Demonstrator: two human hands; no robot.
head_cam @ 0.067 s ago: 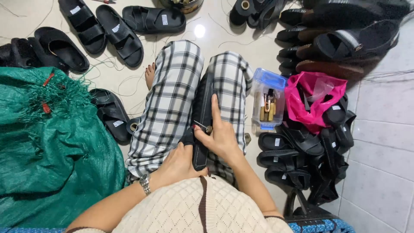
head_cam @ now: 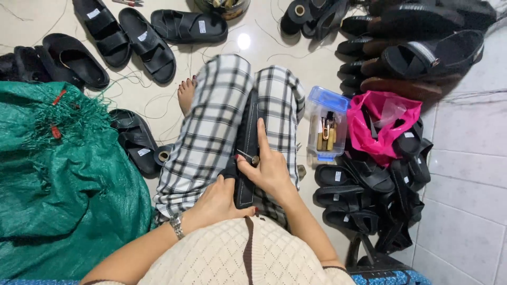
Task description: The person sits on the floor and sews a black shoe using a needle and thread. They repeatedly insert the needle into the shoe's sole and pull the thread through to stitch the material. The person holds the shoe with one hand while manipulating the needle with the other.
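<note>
A black sandal (head_cam: 247, 138) stands on edge, clamped between my knees in checked trousers. My left hand (head_cam: 219, 199) grips the sandal's near end from the left. Above it, my right hand (head_cam: 269, 166) rests on the sole's upper edge, forefinger stretched along it, while thumb and fingers pinch a thin metal awl (head_cam: 247, 157) at the stitched seam. A pale thread line runs along the sole's edge.
A clear plastic box (head_cam: 326, 126) with small tools stands right of my knee, beside a pink bag (head_cam: 381, 122). Black sandals (head_cam: 369, 184) are piled on the right and lie scattered at the top. A green woven sack (head_cam: 58, 179) fills the left. Loose threads cross the tiled floor.
</note>
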